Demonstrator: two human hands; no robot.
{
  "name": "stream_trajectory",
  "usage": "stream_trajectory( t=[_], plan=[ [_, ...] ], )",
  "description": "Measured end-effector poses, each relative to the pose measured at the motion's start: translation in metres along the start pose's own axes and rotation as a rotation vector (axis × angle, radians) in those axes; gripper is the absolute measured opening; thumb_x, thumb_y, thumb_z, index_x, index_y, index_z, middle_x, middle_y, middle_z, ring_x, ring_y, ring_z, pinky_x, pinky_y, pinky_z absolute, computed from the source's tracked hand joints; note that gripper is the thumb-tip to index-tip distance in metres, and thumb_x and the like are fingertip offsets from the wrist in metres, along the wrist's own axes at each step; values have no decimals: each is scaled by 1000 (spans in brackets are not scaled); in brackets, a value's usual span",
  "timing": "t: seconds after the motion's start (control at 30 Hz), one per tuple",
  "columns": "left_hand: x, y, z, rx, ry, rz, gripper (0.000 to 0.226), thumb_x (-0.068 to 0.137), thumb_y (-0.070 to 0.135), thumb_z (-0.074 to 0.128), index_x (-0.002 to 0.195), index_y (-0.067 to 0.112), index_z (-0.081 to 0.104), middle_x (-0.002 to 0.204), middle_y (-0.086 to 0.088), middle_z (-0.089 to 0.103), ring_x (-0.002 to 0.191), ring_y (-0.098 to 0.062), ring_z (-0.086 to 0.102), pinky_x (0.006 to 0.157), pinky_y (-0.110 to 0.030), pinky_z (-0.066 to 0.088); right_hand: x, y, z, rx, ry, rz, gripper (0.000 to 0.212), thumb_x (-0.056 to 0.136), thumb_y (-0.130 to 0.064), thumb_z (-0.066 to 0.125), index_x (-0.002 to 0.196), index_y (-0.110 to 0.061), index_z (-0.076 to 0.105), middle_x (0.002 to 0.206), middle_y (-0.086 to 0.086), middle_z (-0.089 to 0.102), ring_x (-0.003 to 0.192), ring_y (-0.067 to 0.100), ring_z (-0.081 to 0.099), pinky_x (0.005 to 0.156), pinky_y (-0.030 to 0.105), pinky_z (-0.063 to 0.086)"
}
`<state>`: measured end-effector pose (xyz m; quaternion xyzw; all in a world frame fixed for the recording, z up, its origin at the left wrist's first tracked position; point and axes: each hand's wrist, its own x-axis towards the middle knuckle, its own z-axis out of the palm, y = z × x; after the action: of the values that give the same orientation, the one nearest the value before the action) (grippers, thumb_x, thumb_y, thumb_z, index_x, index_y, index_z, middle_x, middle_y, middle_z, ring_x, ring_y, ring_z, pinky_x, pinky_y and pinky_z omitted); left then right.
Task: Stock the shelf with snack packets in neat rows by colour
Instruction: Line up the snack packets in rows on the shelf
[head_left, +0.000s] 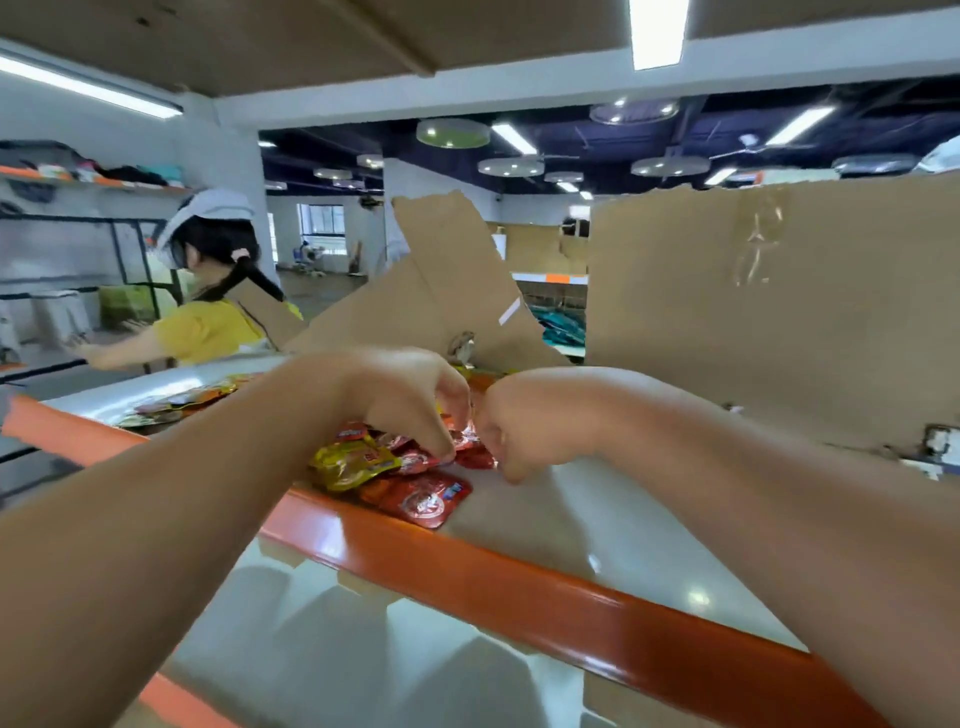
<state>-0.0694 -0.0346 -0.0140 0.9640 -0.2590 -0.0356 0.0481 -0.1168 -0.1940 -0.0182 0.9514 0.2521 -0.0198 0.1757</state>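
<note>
Shelf with yellow packet, left grip pinching red packets, right grip curled, hold unclear

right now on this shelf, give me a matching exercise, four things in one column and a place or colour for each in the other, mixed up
Things
1. yellow packet
2. red packet
3. shelf rail
4. cardboard sheet

Places and colours
A. orange, running along the shelf's front
B. standing at the back right of the shelf
C. lying flat at the front of the pile, just behind the rail
D. at the left end of the pile

Pairs: 1-D, 2-C, 3-A, 4-B
</note>
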Motion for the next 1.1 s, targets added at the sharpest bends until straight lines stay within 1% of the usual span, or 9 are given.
stream_trajectory(
  t=[0.13, 0.3, 0.4, 0.47, 0.6, 0.73, 0.9, 1.0, 1.1],
  plan=[
    [14, -8, -3, 45, -31, 136, 10, 85, 28, 72, 94, 31, 74, 61, 19, 62, 55, 2, 54, 48, -15, 40, -10, 11, -4, 87, 45, 69, 12, 86, -17, 63, 93, -10, 69, 76, 3, 60, 56, 12, 47, 43, 18, 31],
    [30, -12, -32, -78, 19, 308, 27, 97, 12, 57, 78, 28, 67, 69, 10, 66, 61, -8, 59, 53, -23, 47, -43, 49, -24, 743, 315, 258, 18, 94, -7, 60, 82, -21, 63, 71, -7, 59, 63, 7, 57, 62, 29, 49],
    [46, -3, -45, -444, 80, 395, 32, 101, 9, 51, 76, 24, 63, 72, -9, 66, 64, -21, 60, 53, -27, 38, -68, 72, -26, 1184, 504, 300, 31, 96, -2, 56, 79, -24, 68, 74, 7, 65, 58, 20, 61, 55, 30, 49],
    [57, 11, -47, -439, 91, 409, 26, 107, 16, 49, 84, 21, 63, 75, -12, 72, 67, -26, 66, 49, -25, 35, -76, 87, -17, 1299, 508, 353, 29, 96, -3, 56, 79, -24, 66, 72, 11, 62, 52, 21, 56, 51, 27, 45],
    [82, 43, -27, -291, -113, 367, 22, 110, 8, 43, 101, 5, 62, 91, -16, 70, 83, -25, 76, 45, -23, 47, -71, 103, 21, 1096, 239, 625, 15, 98, -4, 56, 93, -17, 63, 77, 10, 60, 50, 18, 54, 47, 25, 45],
    [99, 62, 6, 42, -95, 273, 33, 104, 30, 58, 128, 9, 68, 109, -1, 72, 94, -20, 69, 74, -30, 56, -63, 106, 48, 640, 18, 874, 16, 90, -24, 64, 106, -25, 62, 83, 5, 64, 72, 24, 66, 56, 30, 55],
    [80, 82, 23, 186, -86, 327, 71, 88, 82, 47, 125, 25, 69, 120, -1, 69, 114, -25, 63, 98, -40, 52, -64, 96, 48, 515, -126, 876, 45, 80, -60, 70, 93, -18, 60, 87, 9, 63, 80, 28, 67, 64, 34, 59],
    [70, 90, 26, 181, -94, 380, 69, 83, 79, 58, 134, 33, 61, 125, 4, 67, 115, -23, 62, 99, -37, 52, -55, 88, 47, 384, -219, 788, 54, 76, -62, 73, 102, -16, 64, 101, 8, 69, 83, 21, 66, 40, 16, 45],
    [70, 84, 23, 133, -80, 370, 70, 83, 61, 66, 148, 43, 46, 117, 7, 70, 106, -19, 69, 94, -34, 56, -60, 90, 43, 418, -159, 749, 53, 78, -53, 77, 112, -15, 63, 110, 9, 66, 78, 17, 60, 41, 17, 42]
  ],
)
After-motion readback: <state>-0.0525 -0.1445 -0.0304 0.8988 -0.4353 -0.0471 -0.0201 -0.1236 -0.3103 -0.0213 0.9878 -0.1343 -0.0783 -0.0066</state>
